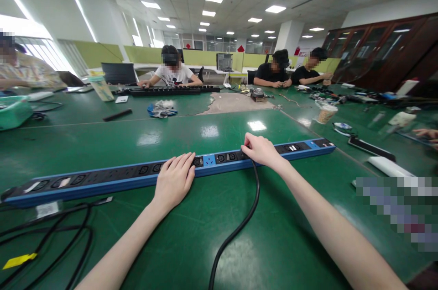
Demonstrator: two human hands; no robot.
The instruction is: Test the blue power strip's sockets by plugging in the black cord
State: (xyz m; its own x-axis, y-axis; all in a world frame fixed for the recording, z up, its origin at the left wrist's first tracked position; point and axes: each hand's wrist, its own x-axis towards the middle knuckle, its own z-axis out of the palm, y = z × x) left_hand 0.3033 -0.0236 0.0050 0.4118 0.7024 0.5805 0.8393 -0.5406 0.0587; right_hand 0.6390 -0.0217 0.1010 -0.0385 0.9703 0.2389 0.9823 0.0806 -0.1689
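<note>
A long blue and black power strip (112,173) stretches across the green table in front of me, tilted up toward the right. My left hand (175,178) lies flat over its middle, fingers extended and holding nothing, just left of a blue socket (209,160). Farther right, my right hand (262,148) pinches a black plug (243,153) at the strip's sockets. Fingers hide most of the plug; how deep it sits I cannot tell. From it a black power cable (258,187) curves down to the table's near edge.
Coiled black cables (89,230) with a yellow tag (19,261) lie at lower left. Blue-grey gloves (162,108), a drink cup (326,113) and a green basket (15,112) stand farther off. Co-workers sit around the table (137,139). A black bar-shaped device (371,147) lies right.
</note>
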